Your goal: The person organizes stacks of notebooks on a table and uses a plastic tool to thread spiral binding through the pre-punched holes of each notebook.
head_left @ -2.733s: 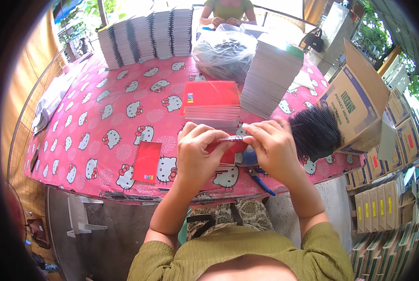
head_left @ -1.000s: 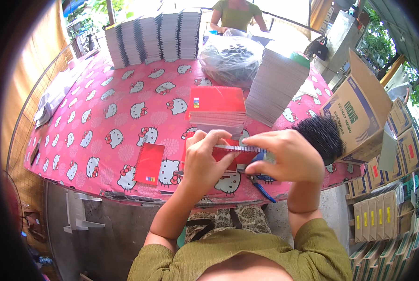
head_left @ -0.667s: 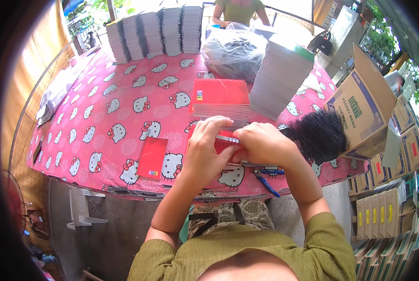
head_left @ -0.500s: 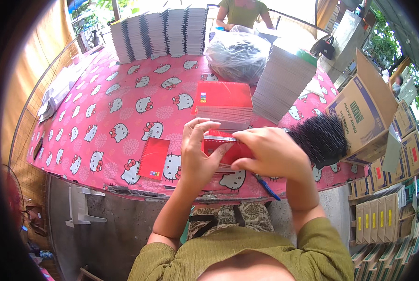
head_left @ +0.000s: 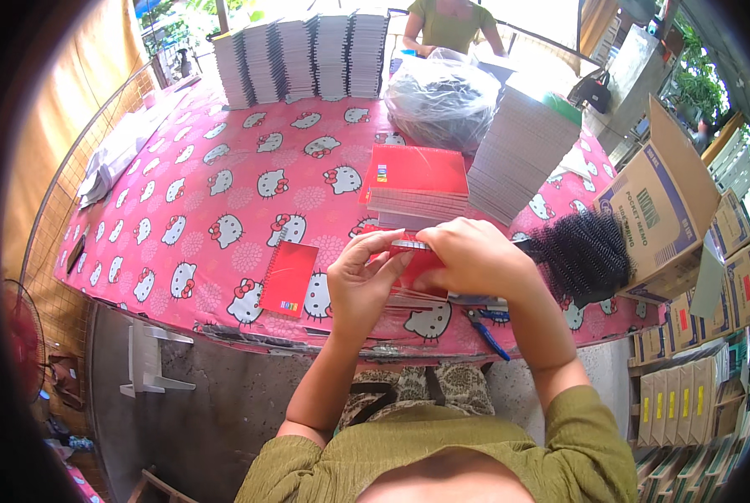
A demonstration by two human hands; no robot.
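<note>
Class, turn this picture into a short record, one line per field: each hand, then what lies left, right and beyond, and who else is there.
Left hand: pinches a red notebook by its upper edge
Right hand: fingers at the same edge; exact grip unclear
Left: loose notebook, flat on the pink cloth
Right: blue-handled pliers, black coils, open carton
Beyond: notebook stack, plastic bag
Others: one person across the table
</note>
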